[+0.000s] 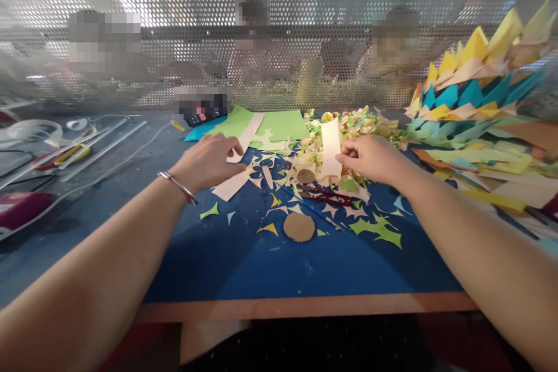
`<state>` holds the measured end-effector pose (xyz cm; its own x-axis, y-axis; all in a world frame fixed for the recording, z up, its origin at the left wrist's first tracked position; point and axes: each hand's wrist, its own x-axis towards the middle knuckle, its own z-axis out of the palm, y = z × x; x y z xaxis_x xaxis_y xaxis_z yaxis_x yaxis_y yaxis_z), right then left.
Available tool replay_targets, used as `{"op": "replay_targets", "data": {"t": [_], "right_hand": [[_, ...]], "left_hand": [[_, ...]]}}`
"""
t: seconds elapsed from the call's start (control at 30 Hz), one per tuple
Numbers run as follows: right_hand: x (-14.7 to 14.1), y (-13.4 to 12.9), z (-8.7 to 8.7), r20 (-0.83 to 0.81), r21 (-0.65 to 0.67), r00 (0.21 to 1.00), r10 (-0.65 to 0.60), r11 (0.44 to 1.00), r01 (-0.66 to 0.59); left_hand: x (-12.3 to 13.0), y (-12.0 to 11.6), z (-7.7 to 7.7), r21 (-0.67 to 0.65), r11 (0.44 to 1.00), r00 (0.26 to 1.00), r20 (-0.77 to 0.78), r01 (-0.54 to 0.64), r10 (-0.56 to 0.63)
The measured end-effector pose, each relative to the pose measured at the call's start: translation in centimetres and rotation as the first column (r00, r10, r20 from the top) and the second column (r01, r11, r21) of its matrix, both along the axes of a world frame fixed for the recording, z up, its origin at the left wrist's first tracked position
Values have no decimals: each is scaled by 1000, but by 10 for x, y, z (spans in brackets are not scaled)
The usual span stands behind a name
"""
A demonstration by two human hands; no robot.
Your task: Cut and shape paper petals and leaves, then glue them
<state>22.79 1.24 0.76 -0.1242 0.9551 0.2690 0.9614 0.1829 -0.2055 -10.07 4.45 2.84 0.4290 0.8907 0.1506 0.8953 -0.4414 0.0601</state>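
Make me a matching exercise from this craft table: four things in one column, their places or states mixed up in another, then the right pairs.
Things:
1. Right hand
2. Bracelet
3. Large green paper
4. Larger cardboard disc

Places and states:
A. Towards the back, near the mesh panel
B. Brown, lying flat on the blue table
C. Fingers at the edge of a pale paper strip
D. Around the left wrist

Right pairs: 1-C, 2-D, 3-A, 4-B.
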Motion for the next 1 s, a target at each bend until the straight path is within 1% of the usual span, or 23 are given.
{"op": "replay_targets", "data": {"t": [0.03, 0.1, 0.13, 0.17, 0.23, 0.3, 0.43, 0.53, 0.6, 0.67, 0.7, 0.73, 0.77, 0.8, 0.87, 0.93, 0.97, 1.0], "right_hand": [[0, 0, 0, -15, 16, 1000, -3, 1000, 3], [-1, -1, 0, -62, 66, 998, -1, 998, 5], [-2, -2, 0, -86, 100, 996, 8, 995, 0], [-2, -2, 1, -108, 136, 994, 21, 991, -6], [-2, -2, 1, -143, 202, 989, 49, 979, -19], [-2, -2, 2, -175, 248, 982, 66, 968, -21], [-1, -4, 5, -232, 294, 970, 70, 956, 1], [-1, -5, 6, -252, 310, 964, 88, 951, -6], [-1, -5, 6, -270, 312, 955, 120, 950, -31], [-1, -5, 5, -299, 311, 941, 155, 949, -57], [-1, -5, 4, -322, 303, 932, 169, 951, -68], [-1, -5, 4, -350, 287, 919, 182, 955, -79], [-2, -6, 4, -384, 264, 903, 192, 960, -93], [-4, -7, 4, -421, 232, 884, 201, 967, -108], [-9, -11, 5, -514, 154, 829, 221, 974, -164], [-18, -17, 5, -609, 74, 754, 245, 964, -253], [-23, -20, 6, -646, 40, 719, 256, 952, -303], [-28, -23, 6, -670, 8, 694, 264, 937, -349]], "left_hand": [[10, -5, -2, 37, 999, 998, 57, 21, -23], [31, -15, -5, -5, 992, 983, 136, 125, -123], [41, -18, -6, -24, 984, 973, 150, 179, -174], [52, -21, -7, -29, 974, 966, 142, 224, -218], [70, -21, -9, -6, 961, 956, 102, 276, -274], [84, -15, -11, -34, 948, 947, 69, 318, -315], [104, 1, -15, -101, 936, 941, 52, 337, -333], [110, 8, -18, -131, 925, 933, 86, 357, -349], [110, 9, -18, -139, 928, 933, 155, 345, -324], [107, 7, -16, -164, 932, 920, 284, 324, -270], [104, 6, -14, -178, 930, 900, 364, 320, -240], [101, 4, -13, -193, 925, 865, 455, 328, -211], [97, 1, -10, -202, 918, 815, 551, 342, -182], [92, -3, -8, -217, 905, 750, 645, 367, -150], [83, -14, -3, -252, 863, 580, 813, 438, -57], [76, -26, -1, -287, 807, 431, 901, 516, 46], [73, -32, -1, -306, 778, 385, 919, 548, 91], [72, -38, -3, -321, 752, 354, 927, 576, 124]]}}
